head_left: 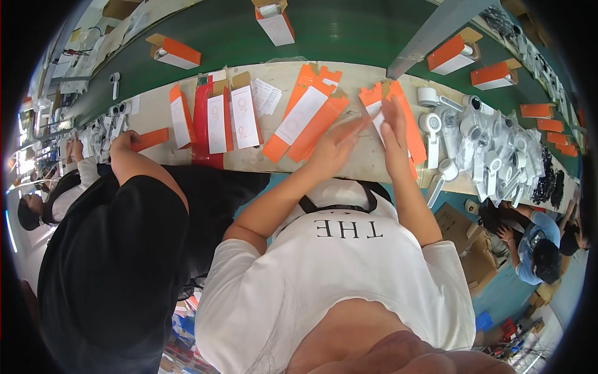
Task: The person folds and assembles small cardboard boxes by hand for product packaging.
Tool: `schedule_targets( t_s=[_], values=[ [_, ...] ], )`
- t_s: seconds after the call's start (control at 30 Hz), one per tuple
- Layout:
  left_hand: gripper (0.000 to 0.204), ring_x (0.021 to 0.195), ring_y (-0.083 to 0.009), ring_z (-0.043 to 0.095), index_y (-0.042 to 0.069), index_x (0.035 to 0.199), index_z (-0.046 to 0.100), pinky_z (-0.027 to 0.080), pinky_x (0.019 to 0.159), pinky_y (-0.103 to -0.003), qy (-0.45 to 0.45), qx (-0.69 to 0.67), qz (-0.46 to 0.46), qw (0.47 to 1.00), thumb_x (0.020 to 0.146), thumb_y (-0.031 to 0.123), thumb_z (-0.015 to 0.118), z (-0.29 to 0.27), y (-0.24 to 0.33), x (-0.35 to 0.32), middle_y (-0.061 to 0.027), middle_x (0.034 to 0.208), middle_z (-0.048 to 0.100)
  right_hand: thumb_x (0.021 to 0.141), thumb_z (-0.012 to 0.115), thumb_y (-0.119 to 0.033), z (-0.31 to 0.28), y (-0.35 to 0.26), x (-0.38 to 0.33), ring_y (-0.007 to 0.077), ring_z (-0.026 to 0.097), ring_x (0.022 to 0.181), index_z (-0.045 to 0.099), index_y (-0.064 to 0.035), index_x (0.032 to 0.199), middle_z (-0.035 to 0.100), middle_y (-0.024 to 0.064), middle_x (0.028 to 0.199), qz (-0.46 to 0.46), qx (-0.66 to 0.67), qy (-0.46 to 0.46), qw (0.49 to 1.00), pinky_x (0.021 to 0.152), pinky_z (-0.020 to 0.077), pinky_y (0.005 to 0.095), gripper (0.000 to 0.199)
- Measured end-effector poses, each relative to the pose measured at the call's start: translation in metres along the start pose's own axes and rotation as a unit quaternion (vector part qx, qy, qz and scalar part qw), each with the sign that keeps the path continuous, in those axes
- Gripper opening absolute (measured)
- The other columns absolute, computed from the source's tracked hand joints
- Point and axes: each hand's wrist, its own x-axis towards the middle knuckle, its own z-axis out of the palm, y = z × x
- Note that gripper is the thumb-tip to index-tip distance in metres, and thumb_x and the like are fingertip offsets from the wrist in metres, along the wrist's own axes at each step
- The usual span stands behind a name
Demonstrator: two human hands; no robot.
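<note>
My left hand (pixel 334 149) reaches across the bench with its fingers stretched out to the right, a little smeared by motion. No object shows in it. My right hand (pixel 394 146) is upright over flat orange and white cartons (pixel 415 128), fingers straight and thumb apart. It overlaps these cartons; whether it touches them I cannot tell. Beside my left hand lies a pile of more flat orange and white cartons (pixel 303 115). White handheld fans (pixel 430 123) lie just right of the cartons, one with a round grille.
Many bagged white fans (pixel 492 159) heap up at the right. Filled orange boxes (pixel 180 55) stand on the green conveyor (pixel 227 38) behind a grey post (pixel 430 37). At my left, a co-worker's hand (pixel 126 138) is by an orange carton (pixel 151 139). Upright boxes (pixel 245 115) stand nearby.
</note>
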Motion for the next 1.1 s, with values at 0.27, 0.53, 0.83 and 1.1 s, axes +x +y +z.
schedule_targets(
  t_s=[0.27, 0.53, 0.83, 1.1],
  values=[
    [0.071, 0.124, -0.0262, 0.036, 0.003, 0.137, 0.024, 0.026, 0.103, -0.037, -0.054, -0.023, 0.137, 0.989, 0.085, 0.042, 0.053, -0.001, -0.001, -0.018, -0.0172, 0.133, 0.037, 0.083, 0.045, -0.017, -0.001, 0.002, 0.002, 0.0202, 0.040, 0.118, 0.026, -0.0045, 0.137, 0.041, 0.0113, 0.129, 0.121, 0.126, -0.215, 0.961, 0.099, 0.0314, 0.0334, 0.058],
    [0.059, 0.118, -0.0213, 0.037, 0.000, 0.130, 0.028, 0.029, 0.100, -0.033, 0.081, -0.111, 0.008, 0.990, 0.082, 0.023, 0.055, -0.013, -0.021, -0.018, -0.0149, 0.125, 0.039, 0.074, 0.047, -0.011, -0.001, -0.008, 0.006, 0.0182, 0.033, 0.125, 0.020, -0.0058, 0.140, 0.028, 0.0061, 0.141, 0.203, 0.187, -0.337, 0.900, 0.103, 0.0258, 0.0315, 0.072],
    [0.048, 0.104, -0.0256, 0.049, 0.002, 0.117, 0.039, 0.040, 0.089, -0.035, 0.254, -0.101, 0.171, 0.947, 0.078, 0.015, 0.062, 0.002, -0.021, -0.024, -0.0170, 0.119, 0.042, 0.085, 0.046, -0.035, 0.033, -0.015, 0.015, 0.0229, 0.019, 0.133, 0.014, -0.0035, 0.140, 0.021, 0.0124, 0.144, 0.235, 0.401, -0.254, 0.848, 0.108, 0.0147, 0.0359, 0.071],
    [0.039, 0.096, -0.0302, 0.050, 0.003, 0.103, 0.046, 0.041, 0.084, -0.037, 0.231, 0.159, 0.239, 0.930, 0.075, 0.022, 0.066, -0.010, -0.029, -0.031, -0.0188, 0.107, 0.045, 0.089, 0.044, -0.024, 0.028, -0.022, 0.015, 0.0219, 0.026, 0.129, 0.022, -0.0091, 0.139, 0.026, 0.0107, 0.141, 0.241, 0.299, -0.356, 0.852, 0.106, 0.0205, 0.0348, 0.056]
  ],
)
